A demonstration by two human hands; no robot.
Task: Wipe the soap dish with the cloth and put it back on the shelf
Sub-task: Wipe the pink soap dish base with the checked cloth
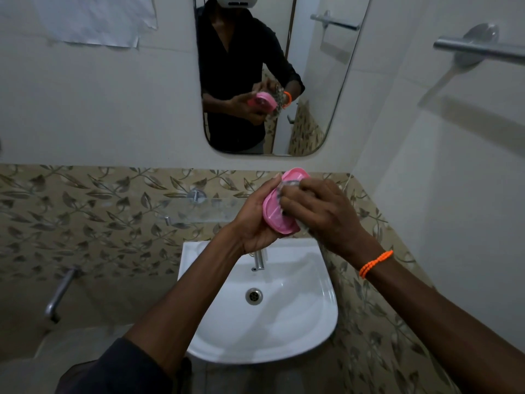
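Note:
My left hand (252, 220) holds a pink oval soap dish (277, 220) from below and the left, tilted on edge above the basin. My right hand (321, 211) grips a small patterned cloth (287, 184) and presses it into the dish's hollow. Most of the cloth is hidden under my fingers; a bit of it hangs below the dish. The glass shelf (199, 210) runs along the tiled wall just left of my hands, with nothing seen on it.
A white wash basin (312, 322) with a chrome tap (259, 261) lies below my hands. A mirror (312, 81) hangs above, showing a person holding the dish. A towel bar (480, 49) juts from the right wall; a wall tap (58, 294) sticks out low left.

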